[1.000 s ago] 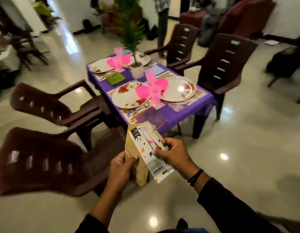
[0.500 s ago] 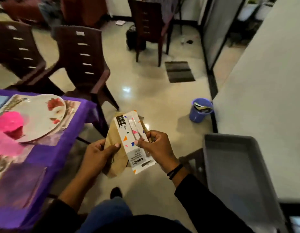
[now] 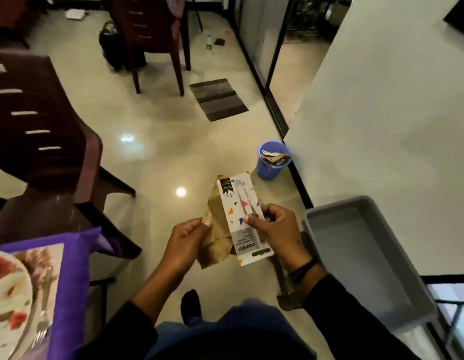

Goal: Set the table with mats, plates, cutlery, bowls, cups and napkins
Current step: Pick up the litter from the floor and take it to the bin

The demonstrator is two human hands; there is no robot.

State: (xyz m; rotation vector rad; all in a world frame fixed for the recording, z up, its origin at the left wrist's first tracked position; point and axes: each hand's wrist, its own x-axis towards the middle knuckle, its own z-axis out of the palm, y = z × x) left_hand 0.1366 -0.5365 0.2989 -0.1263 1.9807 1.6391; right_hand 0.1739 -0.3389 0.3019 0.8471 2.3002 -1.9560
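Note:
My left hand (image 3: 185, 239) pinches a crumpled brown paper bag (image 3: 215, 232) at its left edge. My right hand (image 3: 276, 227) grips a white printed card pack (image 3: 234, 211) with coloured triangles, held in front of the bag above the floor. At the lower left corner lies the purple-clothed table (image 3: 75, 261) with a flowered plate (image 3: 7, 294) and a fork (image 3: 45, 302) on a mat.
A grey plastic tray (image 3: 363, 258) stands at my right, beside a white wall. A blue bin (image 3: 272, 159) with scraps sits on the floor ahead. Dark brown chairs (image 3: 43, 131) stand at left and at the back, and a striped floor mat (image 3: 217, 98) lies beyond.
My view has swung right, away from the set table toward the bin and grey tray. Both hands keep the same hold on the bag and the card pack.

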